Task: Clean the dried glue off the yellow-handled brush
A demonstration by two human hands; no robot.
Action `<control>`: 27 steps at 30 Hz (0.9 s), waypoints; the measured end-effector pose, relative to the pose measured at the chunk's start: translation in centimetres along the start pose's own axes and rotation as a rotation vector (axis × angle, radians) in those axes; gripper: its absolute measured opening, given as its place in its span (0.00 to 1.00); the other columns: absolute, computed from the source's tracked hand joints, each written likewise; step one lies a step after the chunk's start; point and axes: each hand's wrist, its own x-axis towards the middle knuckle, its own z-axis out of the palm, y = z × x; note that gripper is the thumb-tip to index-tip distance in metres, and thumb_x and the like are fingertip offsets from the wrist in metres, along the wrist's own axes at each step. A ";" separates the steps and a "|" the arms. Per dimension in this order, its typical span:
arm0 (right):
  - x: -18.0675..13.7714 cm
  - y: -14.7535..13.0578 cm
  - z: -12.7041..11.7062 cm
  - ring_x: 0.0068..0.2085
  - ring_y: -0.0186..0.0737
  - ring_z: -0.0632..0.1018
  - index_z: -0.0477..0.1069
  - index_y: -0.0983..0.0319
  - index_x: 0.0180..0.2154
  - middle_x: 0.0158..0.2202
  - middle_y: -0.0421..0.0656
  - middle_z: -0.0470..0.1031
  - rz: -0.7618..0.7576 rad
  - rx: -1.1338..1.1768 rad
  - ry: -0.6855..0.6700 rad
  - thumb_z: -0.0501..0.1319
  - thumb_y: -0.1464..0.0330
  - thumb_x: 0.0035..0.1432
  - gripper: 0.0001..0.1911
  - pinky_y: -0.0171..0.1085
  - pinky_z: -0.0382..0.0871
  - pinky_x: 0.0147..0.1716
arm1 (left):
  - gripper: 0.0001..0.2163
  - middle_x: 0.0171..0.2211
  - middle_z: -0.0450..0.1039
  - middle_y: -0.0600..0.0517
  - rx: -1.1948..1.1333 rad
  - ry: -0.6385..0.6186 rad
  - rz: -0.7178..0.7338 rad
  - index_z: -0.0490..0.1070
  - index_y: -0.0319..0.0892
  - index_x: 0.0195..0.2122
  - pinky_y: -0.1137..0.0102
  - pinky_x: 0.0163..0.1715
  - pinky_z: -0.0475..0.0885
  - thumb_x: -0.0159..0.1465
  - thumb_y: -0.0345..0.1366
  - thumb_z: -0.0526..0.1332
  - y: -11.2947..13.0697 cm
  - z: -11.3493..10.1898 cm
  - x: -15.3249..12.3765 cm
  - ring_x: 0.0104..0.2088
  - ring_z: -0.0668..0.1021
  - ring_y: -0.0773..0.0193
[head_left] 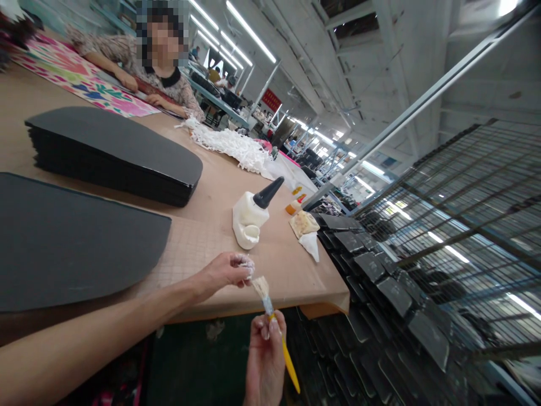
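My right hand (266,352) grips a paintbrush (289,363) by its yellow handle, bristles pointing up and away from me, near the table's front edge. White residue coats the metal band and pale bristles. Just left of the bristle tips, my left hand (231,270) has its fingers pinched together, and white stuff covers the fingertips. Whether anything lies between them is hidden. Beyond both hands stands a white glue bottle (249,217) with a black pointed nozzle and a small round opening low on its side.
On the brown-covered table (211,217), a stack of dark shaped sheets (114,149) sits behind a large dark panel (80,242). A stained pad (304,224) and an orange bottle (295,204) are at right. Dark pieces (395,287) fill a wire rack (465,225). A person (164,84) sits opposite.
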 end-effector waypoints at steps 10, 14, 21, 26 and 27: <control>1.4 -0.1 0.5 0.25 0.27 0.66 0.69 0.59 0.34 0.24 0.34 0.63 -0.124 0.002 0.102 0.59 0.59 0.52 0.11 0.34 0.69 0.36 | 0.14 0.28 0.72 0.51 -0.062 0.027 -0.161 0.69 0.37 0.32 0.71 0.36 0.67 0.51 0.43 0.63 -1.5 -1.7 -1.8 0.33 0.75 0.63; 4.5 0.9 0.4 0.27 0.27 0.68 0.67 0.60 0.39 0.28 0.36 0.66 -0.191 -0.105 0.207 0.63 0.63 0.48 0.16 0.33 0.68 0.35 | 0.14 0.30 0.73 0.50 0.562 0.206 0.082 0.69 0.39 0.31 0.67 0.38 0.67 0.58 0.45 0.54 -3.5 -4.3 -1.9 0.35 0.74 0.59; 10.5 3.1 3.0 0.31 0.35 0.70 0.67 0.66 0.42 0.29 0.42 0.69 -0.347 -0.610 0.170 0.56 0.56 0.52 0.22 0.36 0.67 0.34 | 0.13 0.40 0.73 0.49 0.887 0.276 0.247 0.69 0.43 0.42 0.68 0.44 0.67 0.62 0.41 0.50 -5.9 -6.2 -1.6 0.41 0.73 0.60; 13.2 4.4 4.4 0.31 0.36 0.70 0.71 0.66 0.39 0.28 0.40 0.70 -0.326 -0.748 0.041 0.60 0.55 0.48 0.22 0.36 0.65 0.35 | 0.13 0.40 0.73 0.49 0.888 0.266 0.223 0.68 0.43 0.43 0.67 0.45 0.68 0.62 0.40 0.50 -6.3 -6.4 -1.2 0.41 0.73 0.61; 13.4 4.6 4.3 0.31 0.36 0.70 0.71 0.66 0.38 0.27 0.40 0.70 -0.313 -0.773 0.016 0.60 0.55 0.47 0.22 0.36 0.65 0.35 | 0.12 0.41 0.73 0.49 0.880 0.270 0.222 0.68 0.44 0.43 0.67 0.46 0.67 0.62 0.40 0.50 -6.5 -6.5 -1.2 0.42 0.73 0.60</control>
